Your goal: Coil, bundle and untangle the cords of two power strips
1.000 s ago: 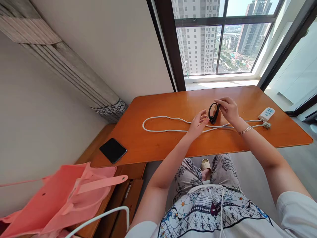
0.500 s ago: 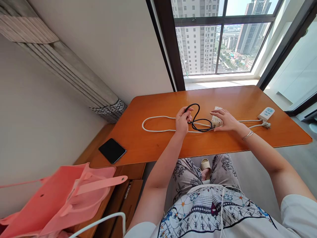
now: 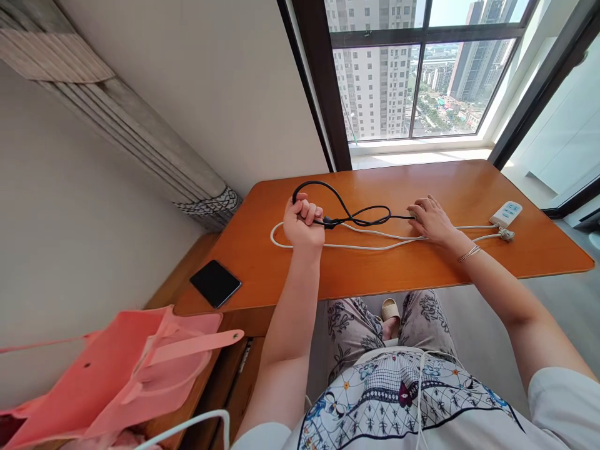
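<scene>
The left grip (image 3: 304, 224) curls tightly around the black cable (image 3: 357, 221), which runs toward three o'clock to the right grip (image 3: 431, 220), its hold hidden. The left now sits farther toward nine o'clock, apparently loosening the loops over the tabletop (image 3: 262, 275).

On the table (image 3: 370, 275), the phone (image 3: 215, 284) lies near the left end, the power strip (image 3: 506, 214) near the right, its plug (image 3: 506, 234) just before it. Between left hand (image 3: 304, 228) and right hand (image 3: 431, 219) spans the cable (image 3: 352, 219). The bag (image 3: 117, 369) is at the table's near left, the window (image 3: 424, 37) behind the table
</scene>
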A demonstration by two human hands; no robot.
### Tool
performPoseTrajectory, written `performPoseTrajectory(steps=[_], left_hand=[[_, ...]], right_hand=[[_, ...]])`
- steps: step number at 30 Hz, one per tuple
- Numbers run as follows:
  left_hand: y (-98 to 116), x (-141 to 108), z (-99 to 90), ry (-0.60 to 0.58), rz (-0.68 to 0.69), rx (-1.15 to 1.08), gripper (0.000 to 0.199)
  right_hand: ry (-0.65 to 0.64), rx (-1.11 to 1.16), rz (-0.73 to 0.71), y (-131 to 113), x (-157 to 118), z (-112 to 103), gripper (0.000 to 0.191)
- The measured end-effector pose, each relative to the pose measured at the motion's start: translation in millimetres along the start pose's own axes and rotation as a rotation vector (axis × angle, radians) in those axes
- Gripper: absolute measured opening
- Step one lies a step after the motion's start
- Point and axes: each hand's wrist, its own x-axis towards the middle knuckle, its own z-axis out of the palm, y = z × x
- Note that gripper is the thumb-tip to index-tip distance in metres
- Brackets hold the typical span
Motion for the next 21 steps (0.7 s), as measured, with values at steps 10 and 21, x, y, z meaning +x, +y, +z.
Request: performPoseTrajectory(steps=[10, 21], left_hand=[[-8, 8, -34.7, -0.039, -0.174, 0.303, 0.005], [-51, 0, -60.0, -0.293, 0.406, 1.326, 0.048]], right_hand=[[0.248, -0.069, 0.082, 5, -17, -27, 0.024], [0.239, 0.075, 0.144, -20, -17, -40, 0.025]])
